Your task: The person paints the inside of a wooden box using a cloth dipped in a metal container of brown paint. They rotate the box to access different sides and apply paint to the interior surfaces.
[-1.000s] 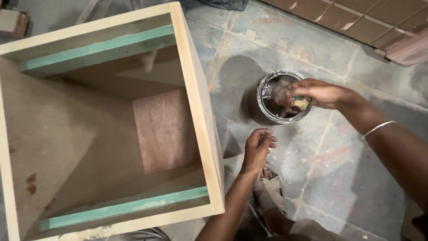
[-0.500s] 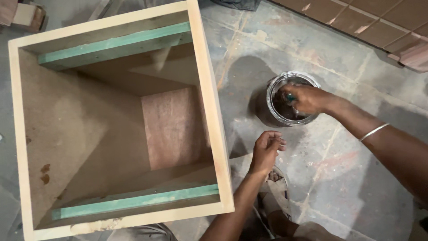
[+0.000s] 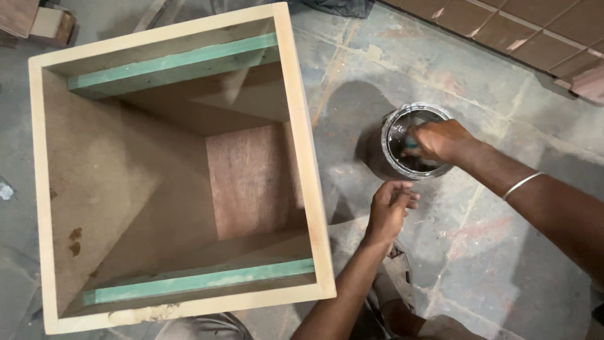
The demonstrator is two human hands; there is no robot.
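One open-topped wooden box (image 3: 170,170) filled the left half of the view and serves as the landmark for all positions below. Its pale board walls formed a square rim; a green strip (image 3: 173,63) ran along the inside of the far wall and a second green strip (image 3: 198,281) along the inside of the near wall. A reddish-brown panel (image 3: 248,179) showed deep inside, toward the right wall.

The stained concrete floor (image 3: 491,264) lay to the right of the box. A band of brown tiles (image 3: 516,31) ran beyond it, far right of the box's far corner.

The right forearm, wearing a thin metal bangle (image 3: 522,184), reached in from the right edge toward the box.

A round metal tin (image 3: 415,140) holding dark liquid stood on the floor, right of the box and apart from it.

The right hand (image 3: 443,141) was over the tin's opening, fingers pressed together around a small greenish object (image 3: 412,135); its kind could not be told.

The left hand (image 3: 390,208) hung between box and tin, nearer the viewer than the tin, fingers loosely curled and holding nothing
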